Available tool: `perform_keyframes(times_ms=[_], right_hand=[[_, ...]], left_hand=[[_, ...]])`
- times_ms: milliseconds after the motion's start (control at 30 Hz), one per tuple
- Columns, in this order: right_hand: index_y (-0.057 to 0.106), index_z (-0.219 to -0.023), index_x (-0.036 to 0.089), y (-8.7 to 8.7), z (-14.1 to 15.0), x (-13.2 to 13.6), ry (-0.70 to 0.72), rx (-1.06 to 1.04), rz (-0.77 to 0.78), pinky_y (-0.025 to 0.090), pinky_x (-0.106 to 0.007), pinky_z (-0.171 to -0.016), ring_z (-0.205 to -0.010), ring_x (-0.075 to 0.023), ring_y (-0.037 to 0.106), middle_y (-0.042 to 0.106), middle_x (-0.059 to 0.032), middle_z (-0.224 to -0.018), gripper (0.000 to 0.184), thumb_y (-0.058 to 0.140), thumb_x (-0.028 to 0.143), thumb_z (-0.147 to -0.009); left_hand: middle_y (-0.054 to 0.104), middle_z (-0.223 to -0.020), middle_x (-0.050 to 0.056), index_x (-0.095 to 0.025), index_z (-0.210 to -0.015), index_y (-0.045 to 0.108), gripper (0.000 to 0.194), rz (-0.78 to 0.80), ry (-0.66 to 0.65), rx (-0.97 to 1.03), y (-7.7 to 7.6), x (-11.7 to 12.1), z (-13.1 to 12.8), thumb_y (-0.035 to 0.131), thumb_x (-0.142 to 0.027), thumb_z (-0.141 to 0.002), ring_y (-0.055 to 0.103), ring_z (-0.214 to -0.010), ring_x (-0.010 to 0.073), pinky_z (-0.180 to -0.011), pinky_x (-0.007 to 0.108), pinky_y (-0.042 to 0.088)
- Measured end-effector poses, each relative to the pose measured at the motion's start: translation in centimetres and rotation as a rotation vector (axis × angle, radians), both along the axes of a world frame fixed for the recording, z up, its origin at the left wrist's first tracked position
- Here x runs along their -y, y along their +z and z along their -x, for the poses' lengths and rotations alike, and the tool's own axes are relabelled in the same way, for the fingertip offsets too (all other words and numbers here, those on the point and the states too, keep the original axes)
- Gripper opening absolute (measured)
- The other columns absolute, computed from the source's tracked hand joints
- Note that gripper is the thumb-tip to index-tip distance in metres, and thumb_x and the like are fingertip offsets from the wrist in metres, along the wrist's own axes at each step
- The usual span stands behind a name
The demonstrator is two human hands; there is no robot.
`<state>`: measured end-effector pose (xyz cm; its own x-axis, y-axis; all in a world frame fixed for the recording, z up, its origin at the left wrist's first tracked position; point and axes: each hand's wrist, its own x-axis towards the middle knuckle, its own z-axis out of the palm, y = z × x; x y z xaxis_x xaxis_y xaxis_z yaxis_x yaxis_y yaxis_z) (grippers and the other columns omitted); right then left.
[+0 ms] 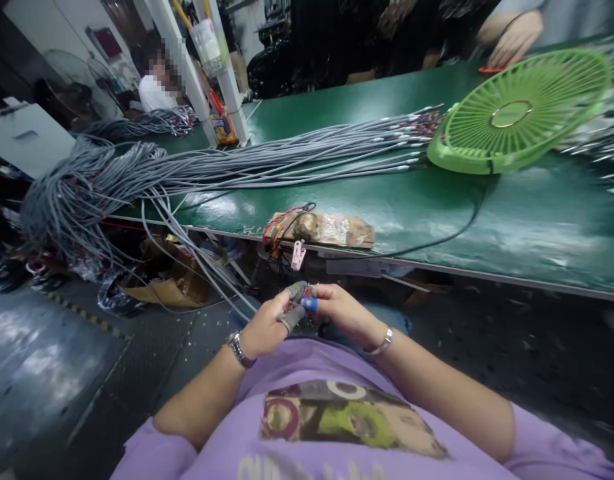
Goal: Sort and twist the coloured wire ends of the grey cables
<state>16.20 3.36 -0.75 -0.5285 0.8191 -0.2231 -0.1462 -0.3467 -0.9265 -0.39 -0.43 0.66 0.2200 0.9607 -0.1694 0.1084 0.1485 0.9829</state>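
Observation:
Grey cables (207,260) run down off the table edge to my left hand (274,320), which is closed around their ends. Grey coverings wrap its thumb and forefinger. My right hand (339,310) meets it in front of my body, its fingers pinched at the thin reddish wires (309,291) that show between the hands. A blue band (309,305) circles a digit of the right hand. Just beyond the hands, a pink clip (298,255) hangs at the edge beside a wooden block (331,230) with red and black leads. The exact wire ends are hidden by my fingers.
A long bundle of grey cables (267,157) lies along the green table (407,220), drooping over its left end. A green fan (517,113) stands at right, its cord crossing the tabletop. Across the table is another person's hand (519,37). A cardboard box (171,280) sits below.

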Motion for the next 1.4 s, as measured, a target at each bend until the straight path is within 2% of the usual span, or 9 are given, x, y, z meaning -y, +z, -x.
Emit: perform_keyframes(times_ms=[67, 167, 300, 500, 633, 833, 967, 1200, 1400], right_hand=[[0.068, -0.068, 0.016, -0.1, 0.1, 0.0, -0.054, -0.019, 0.039, 0.032, -0.024, -0.052, -0.052, -0.0090, 0.041, 0.057, 0.0025, -0.058, 0.031, 0.080, 0.042, -0.058], [0.064, -0.065, 0.017, -0.6, 0.4, 0.1, -0.160, -0.023, 0.074, 0.031, -0.024, -0.052, -0.053, -0.0092, 0.042, 0.056, 0.0035, -0.058, 0.026, 0.080, 0.035, -0.056], [0.062, -0.065, 0.018, -1.1, 1.1, 0.1, -0.199, -0.028, 0.086, 0.031, -0.024, -0.049, -0.050, -0.0084, 0.040, 0.054, 0.0047, -0.056, 0.026, 0.078, 0.038, -0.057], [0.060, -0.066, 0.019, -0.5, 1.4, -0.1, -0.002, 0.022, -0.059, 0.039, -0.027, -0.053, -0.053, -0.0127, 0.050, 0.059, 0.0020, -0.058, 0.031, 0.078, 0.043, -0.059], [0.059, -0.067, 0.018, -0.6, 1.2, -0.4, -0.048, 0.034, -0.082, 0.040, -0.027, -0.057, -0.056, -0.0115, 0.048, 0.058, 0.0025, -0.060, 0.036, 0.078, 0.049, -0.060], [0.057, -0.065, 0.018, -0.4, 0.7, -0.1, -0.085, 0.041, -0.014, 0.037, -0.026, -0.056, -0.054, -0.0096, 0.041, 0.053, 0.0041, -0.057, 0.041, 0.078, 0.052, -0.058], [0.058, -0.064, 0.018, -0.2, 0.5, 0.1, -0.098, 0.037, -0.027, 0.038, -0.027, -0.057, -0.055, -0.0101, 0.042, 0.053, 0.0036, -0.058, 0.042, 0.078, 0.054, -0.058], [0.061, -0.076, 0.019, 1.0, 0.7, -0.7, -0.025, 0.048, -0.114, 0.039, -0.027, -0.059, -0.063, -0.0130, 0.048, 0.058, 0.0010, -0.069, 0.034, 0.072, 0.050, -0.067], [0.058, -0.070, 0.017, 1.1, 1.8, -1.0, -0.020, 0.019, -0.047, 0.038, -0.026, -0.057, -0.058, -0.0111, 0.046, 0.058, 0.0018, -0.063, 0.041, 0.076, 0.053, -0.060]], left_hand=[[0.071, -0.070, 0.003, -0.017, -0.105, 0.064, 0.038, 0.082, 0.000, -0.029, -0.3, 0.0, -0.3, 0.068, -0.043, -0.077, 0.058, -0.044, 0.0112, -0.043, 0.021, 0.043], [0.065, -0.057, -0.002, -0.016, -0.097, 0.059, 0.038, 0.121, 0.069, -0.045, -0.9, 0.2, -0.3, 0.069, -0.045, -0.075, 0.045, -0.030, 0.0065, -0.034, 0.018, 0.032], [0.057, -0.047, -0.007, -0.018, -0.085, 0.055, 0.034, 0.159, 0.161, -0.041, -1.3, 0.6, -0.7, 0.069, -0.047, -0.073, 0.045, -0.029, 0.0072, -0.032, 0.016, 0.031], [0.063, -0.051, -0.001, -0.017, -0.071, 0.056, 0.036, 0.280, 0.161, 0.024, -0.3, 0.7, -1.1, 0.080, -0.040, -0.057, 0.060, -0.043, 0.0119, -0.041, 0.019, 0.043], [0.065, -0.051, 0.002, -0.017, -0.064, 0.054, 0.038, 0.277, 0.182, 0.052, -0.3, 0.7, -0.7, 0.077, -0.048, -0.062, 0.060, -0.043, 0.0123, -0.040, 0.018, 0.040], [0.067, -0.054, 0.004, -0.017, -0.065, 0.056, 0.041, 0.236, 0.364, 0.170, -1.0, 0.4, -0.9, 0.075, -0.053, -0.061, 0.062, -0.043, 0.0136, -0.037, 0.018, 0.035], [0.066, -0.053, 0.003, -0.016, -0.066, 0.057, 0.042, 0.241, 0.441, 0.201, -0.6, 0.2, -1.3, 0.076, -0.053, -0.059, 0.059, -0.041, 0.0120, -0.036, 0.017, 0.031], [0.062, -0.047, 0.000, -0.017, -0.059, 0.052, 0.045, 0.252, 0.404, 0.176, 0.0, 0.2, -1.2, 0.077, -0.054, -0.058, 0.054, -0.035, 0.0095, -0.035, 0.017, 0.027], [0.064, -0.048, 0.001, -0.017, -0.059, 0.052, 0.046, 0.290, 0.350, 0.187, -0.1, 0.3, -1.2, 0.079, -0.054, -0.054, 0.054, -0.034, 0.0092, -0.034, 0.016, 0.027]])
